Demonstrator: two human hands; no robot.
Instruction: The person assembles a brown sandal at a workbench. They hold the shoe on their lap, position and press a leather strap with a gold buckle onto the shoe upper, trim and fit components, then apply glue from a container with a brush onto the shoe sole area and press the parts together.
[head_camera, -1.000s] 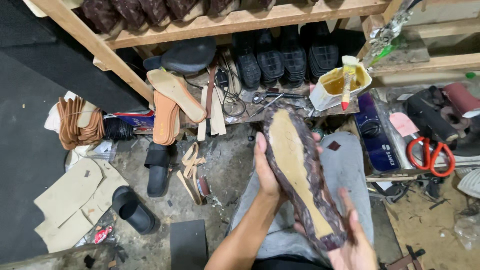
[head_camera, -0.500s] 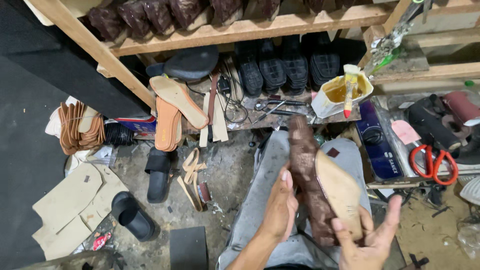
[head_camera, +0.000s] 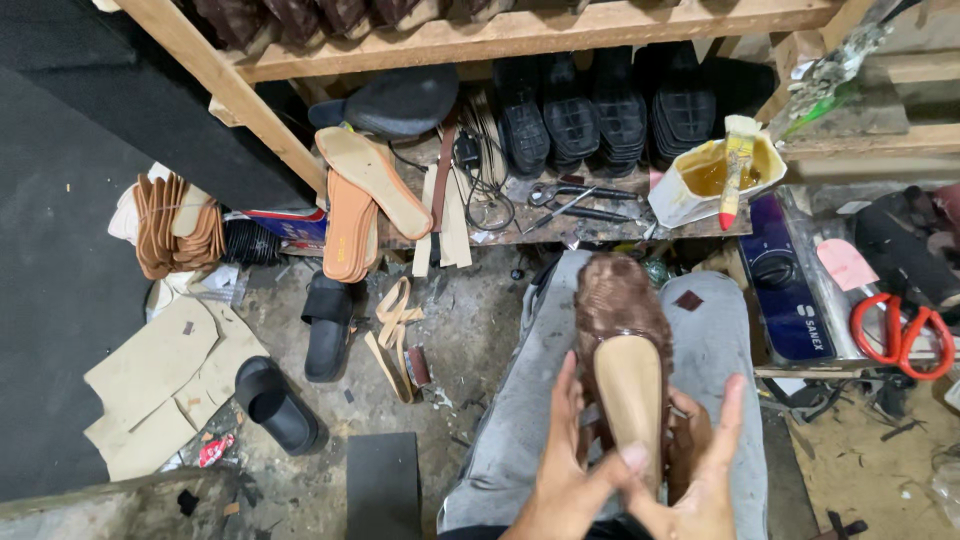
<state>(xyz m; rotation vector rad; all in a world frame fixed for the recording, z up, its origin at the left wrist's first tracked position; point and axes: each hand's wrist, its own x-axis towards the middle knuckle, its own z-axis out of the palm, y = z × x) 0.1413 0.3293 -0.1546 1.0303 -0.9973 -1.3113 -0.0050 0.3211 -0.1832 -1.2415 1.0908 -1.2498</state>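
A brown woven shoe upper (head_camera: 615, 300) stretched on a tan last (head_camera: 630, 400) rests on my lap, toe pointing away from me. My left hand (head_camera: 565, 465) grips its near end from the left, thumb across the tan heel. On the other side my right hand (head_camera: 705, 475) holds it with fingers spread upward. My grey trousers (head_camera: 525, 400) lie under the shoe.
A low wooden bench (head_camera: 560, 225) ahead carries pliers, tan insoles (head_camera: 365, 185), black soles (head_camera: 600, 105) and a yellow glue tub with a brush (head_camera: 725, 170). Red scissors (head_camera: 895, 330) lie to the right. Black slippers (head_camera: 275, 405), strap pieces and cardboard patterns (head_camera: 160, 380) lie on the floor at left.
The shoe has turned from sole-side showing to upright on my lap, toe away. Both hands have slid down to its near end.
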